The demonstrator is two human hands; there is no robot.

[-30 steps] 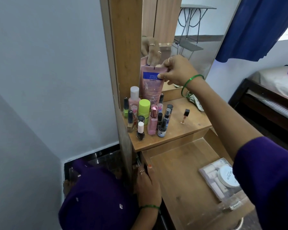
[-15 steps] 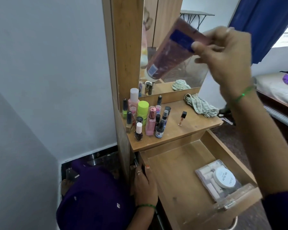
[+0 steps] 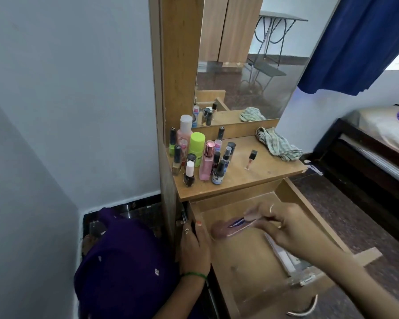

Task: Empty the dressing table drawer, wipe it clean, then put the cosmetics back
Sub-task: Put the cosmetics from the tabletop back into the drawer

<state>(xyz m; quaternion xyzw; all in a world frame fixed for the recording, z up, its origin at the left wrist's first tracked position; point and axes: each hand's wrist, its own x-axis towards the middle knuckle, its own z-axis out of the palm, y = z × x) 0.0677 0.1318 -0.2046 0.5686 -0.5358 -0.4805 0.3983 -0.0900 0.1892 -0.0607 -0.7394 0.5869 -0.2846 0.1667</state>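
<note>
Head view: right hand [image 3: 283,226] grips pink tube [image 3: 230,227] inside drawer [image 3: 247,268]; left hand [image 3: 195,244] clasps drawer edge; bottles [image 3: 199,155] above drawer await return

One cloth [image 3: 279,143], one tube [image 3: 230,227]
</note>
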